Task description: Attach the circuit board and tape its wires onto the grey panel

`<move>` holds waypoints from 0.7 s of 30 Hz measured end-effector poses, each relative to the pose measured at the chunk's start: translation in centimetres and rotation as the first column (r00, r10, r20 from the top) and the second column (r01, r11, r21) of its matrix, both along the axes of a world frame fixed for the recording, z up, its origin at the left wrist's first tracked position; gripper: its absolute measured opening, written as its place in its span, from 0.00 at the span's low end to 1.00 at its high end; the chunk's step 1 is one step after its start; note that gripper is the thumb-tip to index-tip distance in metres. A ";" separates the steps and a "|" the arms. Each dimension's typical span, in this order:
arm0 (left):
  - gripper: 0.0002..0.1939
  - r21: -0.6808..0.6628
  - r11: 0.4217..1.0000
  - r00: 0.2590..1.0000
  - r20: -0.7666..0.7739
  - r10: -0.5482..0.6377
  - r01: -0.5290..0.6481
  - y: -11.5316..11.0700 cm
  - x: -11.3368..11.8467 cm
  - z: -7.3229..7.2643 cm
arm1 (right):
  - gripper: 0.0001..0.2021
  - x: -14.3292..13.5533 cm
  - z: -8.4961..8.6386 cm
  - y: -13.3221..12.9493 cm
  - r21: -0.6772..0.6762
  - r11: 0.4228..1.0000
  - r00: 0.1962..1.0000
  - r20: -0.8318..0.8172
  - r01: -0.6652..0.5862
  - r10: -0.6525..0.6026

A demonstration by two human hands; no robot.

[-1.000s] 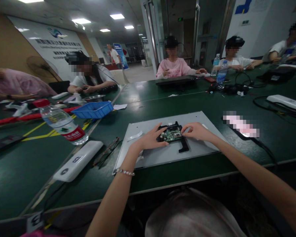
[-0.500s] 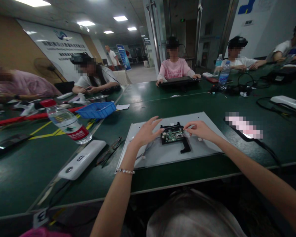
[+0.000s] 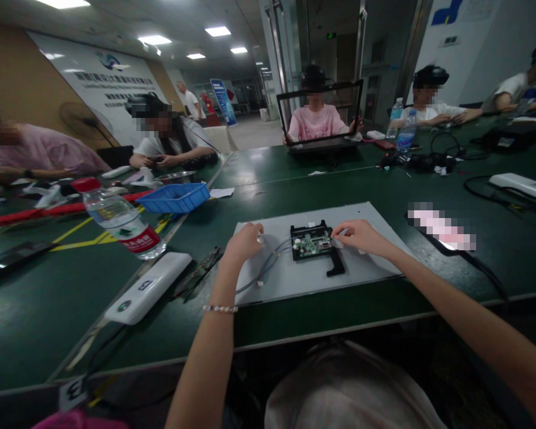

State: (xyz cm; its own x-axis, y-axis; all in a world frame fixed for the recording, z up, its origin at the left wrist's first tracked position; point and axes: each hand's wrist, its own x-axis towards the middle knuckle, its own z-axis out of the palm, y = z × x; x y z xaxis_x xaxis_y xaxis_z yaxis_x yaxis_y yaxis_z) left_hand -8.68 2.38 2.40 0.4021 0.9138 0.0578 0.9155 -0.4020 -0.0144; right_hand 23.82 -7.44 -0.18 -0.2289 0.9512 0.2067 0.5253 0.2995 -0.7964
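Observation:
A green circuit board [image 3: 310,245] lies in a black plastic frame [image 3: 336,263] on a flat grey panel [image 3: 295,285]. My right hand [image 3: 361,236] is closed in a pinch at the board's right edge; what is between its fingertips is too small to make out. Left of the board, over the panel's left part, my left hand [image 3: 245,243] has its fingers curled together. A small whitish bit shows at those fingertips, its kind unclear. From the board's left side a grey cable [image 3: 268,266] curves down toward the panel's left edge, with a small pale plug on it.
To the left stand a tilted-looking water bottle [image 3: 124,225], a white power bank [image 3: 149,288], glasses [image 3: 199,273] and a blue tray [image 3: 175,198]. A phone [image 3: 442,231] lies right of the panel. Across the table a person holds up a black rectangular frame [image 3: 319,113].
My left hand has moved left, away from the board, and its spread fingers have curled in. My right hand has stayed at the board's edge. The person opposite has raised a black frame.

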 end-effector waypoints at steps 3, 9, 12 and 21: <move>0.17 0.021 0.999 0.997 -0.061 0.046 -0.045 -0.3 0.1 0.2 | 0.09 0.0 0.0 0.0 0.002 1.000 0.999 0.028 -0.017 0.017; 0.13 0.012 0.995 0.984 -0.150 0.101 -0.100 -0.8 0.6 0.6 | 0.09 -0.3 0.1 -0.1 -0.011 1.000 0.999 0.037 -0.027 0.027; 0.12 0.010 0.997 0.988 -0.128 0.081 -0.080 -0.8 0.5 0.7 | 0.09 -0.3 0.1 -0.1 -0.007 1.000 0.999 0.026 -0.023 0.023; 0.10 -0.208 0.973 0.954 0.296 -0.038 0.103 -1.5 0.6 4.3 | 0.09 -0.2 0.4 -0.1 0.028 0.999 1.000 0.006 0.020 -0.020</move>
State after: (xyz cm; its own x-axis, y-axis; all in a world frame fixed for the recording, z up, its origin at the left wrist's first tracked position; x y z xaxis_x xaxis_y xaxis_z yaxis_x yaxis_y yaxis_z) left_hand -8.04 0.91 6.73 0.4621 0.8867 -0.0174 0.8362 -0.4291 0.3415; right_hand 23.62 -7.58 0.21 -0.2114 0.9495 0.2319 0.5367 0.3111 -0.7843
